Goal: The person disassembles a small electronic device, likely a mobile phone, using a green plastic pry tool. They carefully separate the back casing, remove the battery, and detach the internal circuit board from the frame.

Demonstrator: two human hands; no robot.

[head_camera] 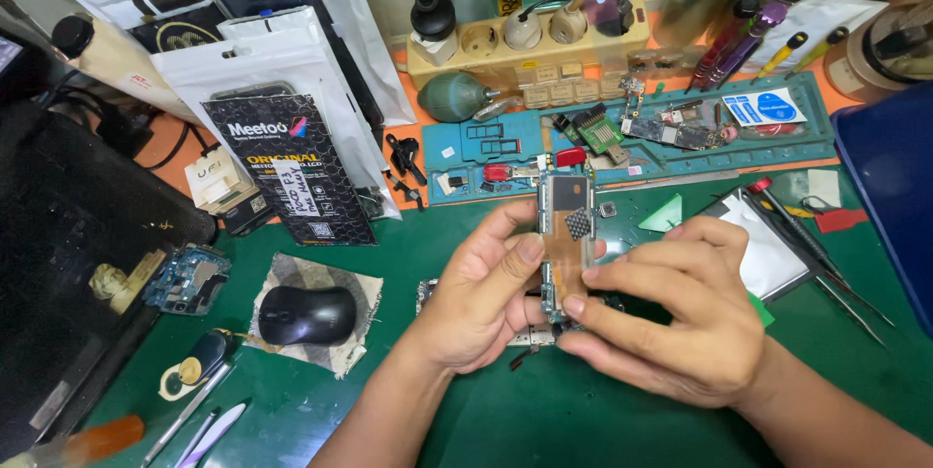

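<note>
Holding the board point(567, 235) upright between both hands, you have it above the bench's point(544, 410) middle: your left hand point(481, 308) is closed on its left edge, thumb pressed to the face, and your right hand point(671, 317) pinches the lower right edge with its fingertips. Grip by the edges only and keep your thumbs off the small chips, I would judge; the tape-covered middle looks delicate. Another part lies on the bench just beneath your hands, so lift clear of it. Tweezers point(826, 269) lie near your right hand. A mouse point(306, 314) sits toward the left edge, and a blue tray point(680, 128) of parts runs along the far edge.
</note>
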